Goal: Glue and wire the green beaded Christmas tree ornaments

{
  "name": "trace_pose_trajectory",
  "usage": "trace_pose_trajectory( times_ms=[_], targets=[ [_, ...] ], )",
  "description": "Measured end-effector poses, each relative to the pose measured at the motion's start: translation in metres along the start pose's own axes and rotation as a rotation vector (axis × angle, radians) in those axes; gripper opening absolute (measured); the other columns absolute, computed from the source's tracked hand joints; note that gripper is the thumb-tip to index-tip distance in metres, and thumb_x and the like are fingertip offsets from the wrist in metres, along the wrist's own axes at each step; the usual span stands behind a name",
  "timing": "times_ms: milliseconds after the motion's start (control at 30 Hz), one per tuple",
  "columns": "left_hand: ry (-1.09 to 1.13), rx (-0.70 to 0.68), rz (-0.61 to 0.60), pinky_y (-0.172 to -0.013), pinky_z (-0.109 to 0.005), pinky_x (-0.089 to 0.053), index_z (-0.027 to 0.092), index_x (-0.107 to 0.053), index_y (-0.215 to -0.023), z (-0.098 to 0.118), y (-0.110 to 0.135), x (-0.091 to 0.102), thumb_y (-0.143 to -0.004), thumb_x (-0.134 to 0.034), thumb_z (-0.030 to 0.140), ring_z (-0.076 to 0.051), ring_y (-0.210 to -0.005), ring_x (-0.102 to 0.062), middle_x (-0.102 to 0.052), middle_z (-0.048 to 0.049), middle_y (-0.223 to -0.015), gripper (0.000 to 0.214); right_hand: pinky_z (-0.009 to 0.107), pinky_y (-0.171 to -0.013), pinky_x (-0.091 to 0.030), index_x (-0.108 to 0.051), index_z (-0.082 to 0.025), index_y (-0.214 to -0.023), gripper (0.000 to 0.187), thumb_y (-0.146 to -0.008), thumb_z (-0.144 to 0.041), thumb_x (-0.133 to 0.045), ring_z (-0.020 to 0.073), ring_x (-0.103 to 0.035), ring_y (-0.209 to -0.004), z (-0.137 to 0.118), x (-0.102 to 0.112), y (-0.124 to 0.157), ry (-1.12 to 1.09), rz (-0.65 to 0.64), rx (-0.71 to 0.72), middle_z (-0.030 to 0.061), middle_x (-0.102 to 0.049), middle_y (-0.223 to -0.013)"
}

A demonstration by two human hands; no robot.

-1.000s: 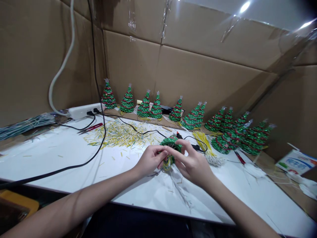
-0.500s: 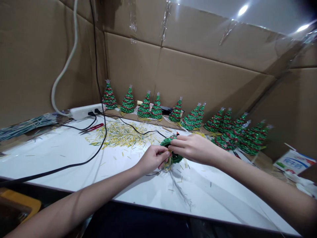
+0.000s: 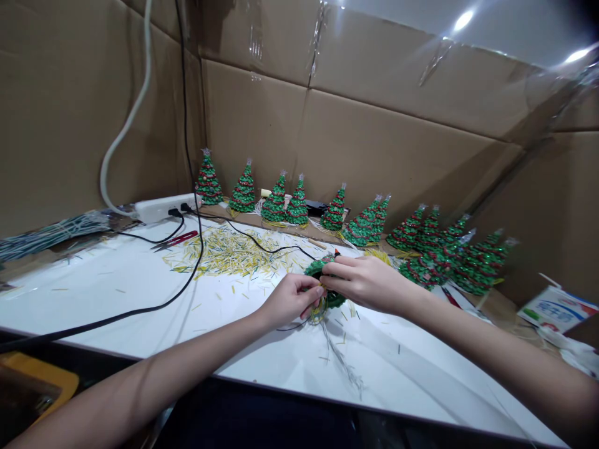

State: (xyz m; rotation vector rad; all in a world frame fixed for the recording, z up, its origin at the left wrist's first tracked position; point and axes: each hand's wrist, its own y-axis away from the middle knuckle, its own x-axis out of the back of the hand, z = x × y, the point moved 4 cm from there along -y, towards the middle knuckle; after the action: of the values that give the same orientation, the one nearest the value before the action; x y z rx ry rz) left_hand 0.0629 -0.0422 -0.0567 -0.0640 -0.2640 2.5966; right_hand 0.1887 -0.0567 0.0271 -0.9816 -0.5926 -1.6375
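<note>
A small green Christmas tree [image 3: 337, 300] lies on its side on the white table, its hollow base facing me. Thin yellow and white wires [image 3: 319, 312] come out of that base, and a bundle of pale strands [image 3: 344, 362] trails toward the table's front edge. My left hand [image 3: 294, 296] pinches the wires between thumb and index finger at the base opening. From the right, my right hand [image 3: 360, 280] reaches over the tree, its closed fingertips meeting the left ones at the wires. It covers much of the tree. An orange tip [image 3: 336, 252] of something pokes up behind my right hand.
Several decorated trees [image 3: 281, 199] stand along the cardboard wall. Yellow and white wire clippings [image 3: 234, 252] lie heaped beyond my left hand, near red-handled snips [image 3: 180, 239]. A black cable [image 3: 154, 305] crosses the left side from a power strip [image 3: 159, 209]. A carton [image 3: 556, 307] sits far right.
Both hands stay at the tree's base with almost no visible movement. The whole view has shifted slightly, so things appear a little farther right.
</note>
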Motion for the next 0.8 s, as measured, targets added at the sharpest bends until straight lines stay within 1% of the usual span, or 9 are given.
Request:
trace_pose_trajectory(
  times_ms=[100,167,200,267,333,400,500,667,800],
  targets=[
    [0.004,0.001,-0.001,-0.038,-0.018,-0.022,0.015,-0.049,-0.061,0.0002,0.0002,0.0002,-0.079,-0.057,0.051,-0.005,-0.033,-0.035,-0.040,0.0064,-0.038,0.041,0.025,-0.057,-0.040,-0.062,-0.016,-0.102,0.021,-0.095,-0.018,-0.042,0.0151,-0.054,-0.082,0.0004,-0.0010,0.0015,-0.036,0.027,-0.007,0.0056,-0.062,-0.093],
    [0.011,-0.001,0.002,-0.038,-0.018,-0.022,0.014,-0.050,-0.061,0.0001,0.0001,0.0010,-0.078,-0.058,0.052,-0.005,-0.033,-0.034,-0.040,0.0067,-0.038,0.042,0.025,-0.060,-0.042,-0.061,-0.018,-0.107,0.022,-0.095,-0.019,-0.043,0.0153,-0.055,-0.087,0.0001,0.0001,0.0036,-0.052,0.101,-0.029,0.0067,-0.062,-0.102],
    [0.016,-0.001,0.004,-0.038,-0.018,-0.022,0.014,-0.050,-0.061,-0.0001,0.0000,0.0015,-0.078,-0.058,0.053,-0.005,-0.033,-0.034,-0.039,0.0068,-0.038,0.043,0.025,-0.061,-0.042,-0.061,-0.018,-0.107,0.021,-0.095,-0.020,-0.043,0.0154,-0.055,-0.088,-0.0002,0.0008,0.0050,-0.053,0.147,-0.044,0.0073,-0.061,-0.106],
    [0.027,0.002,0.002,-0.038,-0.018,-0.022,0.014,-0.050,-0.061,-0.0007,-0.0004,0.0023,-0.078,-0.058,0.054,-0.005,-0.033,-0.034,-0.040,0.0065,-0.037,0.044,0.024,-0.060,-0.042,-0.062,-0.017,-0.100,0.020,-0.095,-0.020,-0.043,0.0151,-0.056,-0.088,-0.0011,0.0016,0.0080,-0.036,0.221,-0.065,0.0081,-0.060,-0.108],
    [0.033,0.002,-0.003,-0.038,-0.018,-0.023,0.014,-0.050,-0.060,-0.0012,-0.0009,0.0027,-0.078,-0.058,0.054,-0.005,-0.033,-0.034,-0.041,0.0060,-0.037,0.044,0.024,-0.058,-0.041,-0.062,-0.016,-0.091,0.021,-0.095,-0.018,-0.041,0.0144,-0.056,-0.084,-0.0026,0.0014,0.0097,-0.009,0.257,-0.060,0.0083,-0.061,-0.105],
    [0.037,0.003,-0.011,-0.037,-0.018,-0.023,0.014,-0.051,-0.060,-0.0016,-0.0013,0.0029,-0.077,-0.059,0.055,-0.005,-0.032,-0.035,-0.041,0.0057,-0.037,0.045,0.024,-0.057,-0.041,-0.062,-0.016,-0.087,0.024,-0.096,-0.017,-0.040,0.0138,-0.056,-0.082,-0.0036,0.0016,0.0095,0.003,0.273,-0.043,0.0084,-0.062,-0.103],
    [0.044,0.012,-0.016,-0.037,-0.018,-0.023,0.014,-0.051,-0.061,-0.0020,-0.0013,0.0029,-0.076,-0.060,0.057,-0.005,-0.032,-0.035,-0.041,0.0056,-0.037,0.046,0.024,-0.057,-0.041,-0.062,-0.016,-0.086,0.025,-0.095,-0.016,-0.039,0.0145,-0.056,-0.082,-0.0043,0.0028,0.0070,-0.001,0.282,-0.009,0.0092,-0.062,-0.103],
    [0.034,0.004,-0.019,-0.037,-0.018,-0.023,0.013,-0.052,-0.060,-0.0004,-0.0011,0.0035,-0.076,-0.058,0.060,-0.005,-0.033,-0.035,-0.042,0.0053,-0.037,0.049,0.025,-0.057,-0.042,-0.062,-0.016,-0.089,0.025,-0.095,-0.015,-0.039,0.0155,-0.056,-0.082,-0.0054,0.0012,0.0031,-0.011,0.241,0.027,0.0097,-0.061,-0.104],
    [0.039,-0.003,-0.023,-0.038,-0.018,-0.025,0.013,-0.053,-0.061,0.0010,-0.0012,0.0043,-0.075,-0.059,0.060,-0.006,-0.034,-0.037,-0.043,0.0048,-0.038,0.050,0.024,-0.057,-0.043,-0.064,-0.015,-0.088,0.028,-0.095,-0.015,-0.037,0.0147,-0.057,-0.080,-0.0060,0.0024,0.0030,-0.032,0.295,0.011,0.0105,-0.061,-0.101]
  ],
)
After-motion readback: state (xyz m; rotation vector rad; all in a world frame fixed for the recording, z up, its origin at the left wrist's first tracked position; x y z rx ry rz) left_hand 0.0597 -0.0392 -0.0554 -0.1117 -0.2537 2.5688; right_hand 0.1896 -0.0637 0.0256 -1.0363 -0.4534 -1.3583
